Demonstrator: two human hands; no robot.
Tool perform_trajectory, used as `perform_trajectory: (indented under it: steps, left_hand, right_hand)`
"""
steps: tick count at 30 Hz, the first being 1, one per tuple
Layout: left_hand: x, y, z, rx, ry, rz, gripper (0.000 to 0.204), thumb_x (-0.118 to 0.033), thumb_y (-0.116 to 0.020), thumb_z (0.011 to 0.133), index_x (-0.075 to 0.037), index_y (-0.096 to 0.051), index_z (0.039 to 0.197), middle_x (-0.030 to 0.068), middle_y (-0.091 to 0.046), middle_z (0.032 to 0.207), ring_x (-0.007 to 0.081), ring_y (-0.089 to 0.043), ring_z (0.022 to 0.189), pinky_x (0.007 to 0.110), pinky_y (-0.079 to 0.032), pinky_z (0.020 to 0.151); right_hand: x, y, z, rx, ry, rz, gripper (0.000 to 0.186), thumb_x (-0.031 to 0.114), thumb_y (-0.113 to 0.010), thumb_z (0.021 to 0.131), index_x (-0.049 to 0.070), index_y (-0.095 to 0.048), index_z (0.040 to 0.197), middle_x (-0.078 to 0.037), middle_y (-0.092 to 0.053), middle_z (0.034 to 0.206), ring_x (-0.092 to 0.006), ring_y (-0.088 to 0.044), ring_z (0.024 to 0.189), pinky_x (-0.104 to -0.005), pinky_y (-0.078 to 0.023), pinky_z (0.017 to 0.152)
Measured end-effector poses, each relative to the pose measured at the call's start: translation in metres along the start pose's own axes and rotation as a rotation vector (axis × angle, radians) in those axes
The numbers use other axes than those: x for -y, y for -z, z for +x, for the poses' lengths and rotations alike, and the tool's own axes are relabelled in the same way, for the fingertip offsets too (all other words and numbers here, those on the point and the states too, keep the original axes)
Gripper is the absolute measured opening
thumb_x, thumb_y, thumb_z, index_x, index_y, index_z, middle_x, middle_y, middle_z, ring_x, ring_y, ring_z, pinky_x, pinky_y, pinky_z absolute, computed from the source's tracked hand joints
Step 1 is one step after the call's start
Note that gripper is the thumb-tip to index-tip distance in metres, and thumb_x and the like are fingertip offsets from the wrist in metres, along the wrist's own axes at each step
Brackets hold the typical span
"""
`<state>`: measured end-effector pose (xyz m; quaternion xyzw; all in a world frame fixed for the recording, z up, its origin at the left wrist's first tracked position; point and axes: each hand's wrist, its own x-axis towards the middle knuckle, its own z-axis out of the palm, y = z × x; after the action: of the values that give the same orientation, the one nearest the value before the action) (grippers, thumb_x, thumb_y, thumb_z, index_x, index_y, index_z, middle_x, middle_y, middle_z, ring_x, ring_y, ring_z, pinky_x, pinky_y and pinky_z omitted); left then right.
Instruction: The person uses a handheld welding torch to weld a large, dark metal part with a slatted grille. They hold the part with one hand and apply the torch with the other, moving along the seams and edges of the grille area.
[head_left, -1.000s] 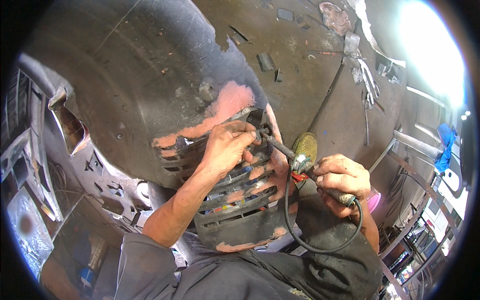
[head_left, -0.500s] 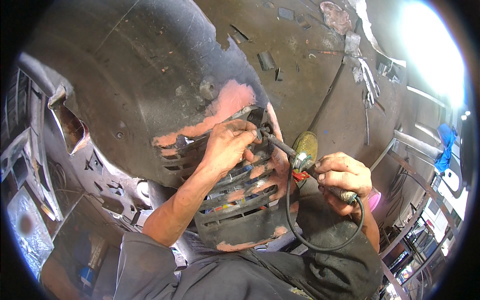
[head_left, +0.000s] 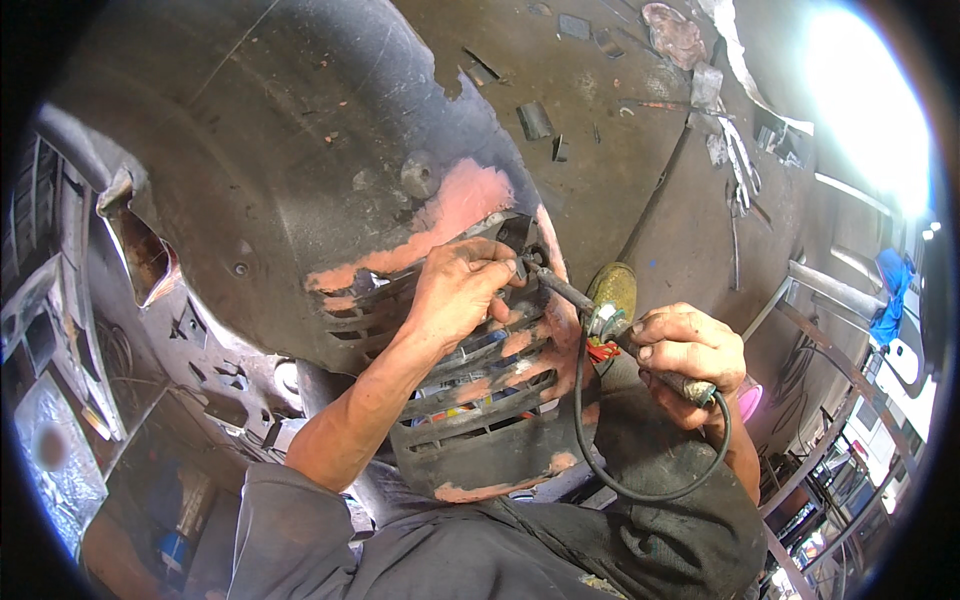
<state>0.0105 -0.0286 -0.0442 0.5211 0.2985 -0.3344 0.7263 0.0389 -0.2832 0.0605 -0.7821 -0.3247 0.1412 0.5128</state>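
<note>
A large dark plastic panel [head_left: 250,180] with slotted vents and pink filler patches lies before me. My left hand [head_left: 455,295] is pinched on a small dark piece [head_left: 518,271] near the upper right of the vents. Beside it is the tip of a hand tool [head_left: 567,293], a long metal shaft with a taped handle and red wires exposed. My right hand [head_left: 690,365] is closed round the handle. A black cable [head_left: 580,430] loops down from the tool.
My shoe [head_left: 612,287] is beside the panel. Scraps [head_left: 540,120] lie on the stained floor above. Metal frames [head_left: 850,380] with a blue cloth [head_left: 890,295] stand at the right; more panels and frames [head_left: 45,300] are at the left, and bright light comes from the upper right.
My right hand and the tool have shifted very slightly to the right. My left hand stays almost still, pinched in the same spot on the panel.
</note>
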Motion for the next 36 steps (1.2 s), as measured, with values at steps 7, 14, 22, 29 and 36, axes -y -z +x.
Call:
perform_trajectory:
  steps: [7, 14, 22, 29, 36]
  left_hand:
    - [-0.001, 0.001, 0.000, 0.001, 0.003, 0.000, 0.024, -0.008, -0.062, 0.090, 0.005, -0.061, 0.110, 0.0134, -0.071, 0.091, 0.0079, -0.059, 0.051, 0.018, -0.041, 0.041]
    - [-0.001, 0.000, -0.001, -0.013, -0.015, 0.023, 0.026, -0.009, -0.061, 0.087, 0.007, -0.064, 0.107, 0.0130, -0.072, 0.088, 0.0110, -0.060, 0.051, 0.022, -0.044, 0.043]
    - [0.000, 0.002, 0.000, -0.001, 0.002, 0.027, 0.028, -0.009, -0.061, 0.090, 0.007, -0.059, 0.112, 0.0157, -0.071, 0.093, 0.0089, -0.060, 0.052, 0.019, -0.042, 0.041]
    - [-0.002, 0.000, 0.000, 0.006, 0.013, 0.028, 0.029, -0.008, -0.060, 0.089, 0.008, -0.058, 0.113, 0.0166, -0.071, 0.093, 0.0091, -0.060, 0.051, 0.018, -0.043, 0.041]
    - [-0.003, 0.000, -0.001, 0.009, 0.024, 0.013, 0.030, -0.007, -0.060, 0.089, 0.007, -0.057, 0.115, 0.0167, -0.071, 0.093, 0.0091, -0.060, 0.052, 0.018, -0.043, 0.041]
  right_hand:
    - [-0.003, 0.000, 0.001, -0.004, 0.010, 0.012, 0.029, 0.011, -0.068, 0.060, -0.003, -0.069, 0.086, -0.019, -0.068, 0.086, -0.0346, -0.068, 0.076, -0.0397, -0.054, 0.071]
    - [-0.003, -0.003, 0.001, -0.021, 0.012, -0.016, 0.028, 0.006, -0.067, 0.060, -0.002, -0.069, 0.086, -0.018, -0.068, 0.086, -0.0339, -0.068, 0.076, -0.0394, -0.054, 0.071]
    - [0.001, 0.003, -0.004, -0.051, 0.025, -0.047, 0.029, 0.005, -0.068, 0.060, 0.000, -0.069, 0.088, -0.018, -0.069, 0.086, -0.0339, -0.069, 0.077, -0.0410, -0.055, 0.073]
    - [0.008, 0.007, -0.006, -0.023, -0.022, -0.012, 0.026, 0.006, -0.070, 0.061, 0.001, -0.069, 0.086, -0.016, -0.069, 0.086, -0.0335, -0.069, 0.077, -0.0406, -0.056, 0.074]
    - [0.006, 0.005, -0.005, -0.009, -0.013, 0.003, 0.025, 0.011, -0.071, 0.063, 0.000, -0.069, 0.085, -0.017, -0.069, 0.087, -0.0339, -0.070, 0.078, -0.0408, -0.056, 0.074]
